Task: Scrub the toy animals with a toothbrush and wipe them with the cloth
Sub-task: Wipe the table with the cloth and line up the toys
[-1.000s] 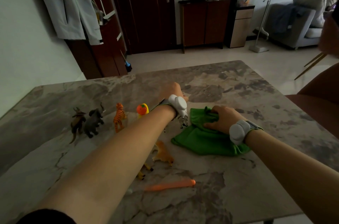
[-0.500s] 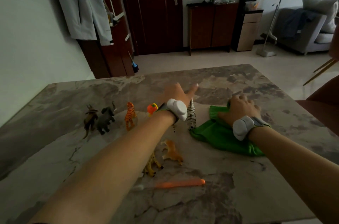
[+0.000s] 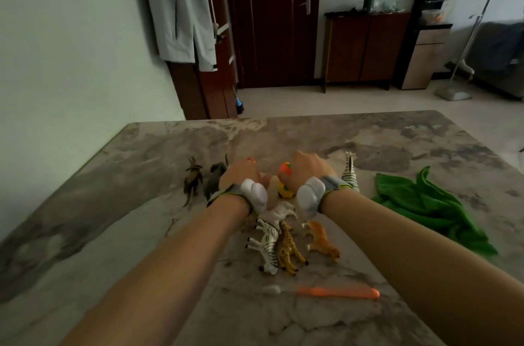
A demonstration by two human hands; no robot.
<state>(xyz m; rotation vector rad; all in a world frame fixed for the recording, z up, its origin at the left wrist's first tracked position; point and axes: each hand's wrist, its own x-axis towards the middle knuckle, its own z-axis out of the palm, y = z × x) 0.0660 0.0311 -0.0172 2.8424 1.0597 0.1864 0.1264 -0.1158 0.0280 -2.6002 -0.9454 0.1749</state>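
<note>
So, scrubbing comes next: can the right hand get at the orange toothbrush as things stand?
Probably yes: the toothbrush lies uncovered on the table, and the right hand, by the yellow toy, need only draw back.

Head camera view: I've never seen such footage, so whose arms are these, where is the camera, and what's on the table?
No machine here: a person wears one wide-angle camera on the head, looking down at their own bare arms. The left hand and right hand reach over a marbled table, a white device strapped on each wrist. Toy animals lie between the arms, among them a lying zebra and a giraffe; a standing zebra is beside the right hand. A green cloth lies crumpled to the right, an orange toothbrush nearest the camera. Whether either hand has a grip on anything is hidden behind its back.
</note>
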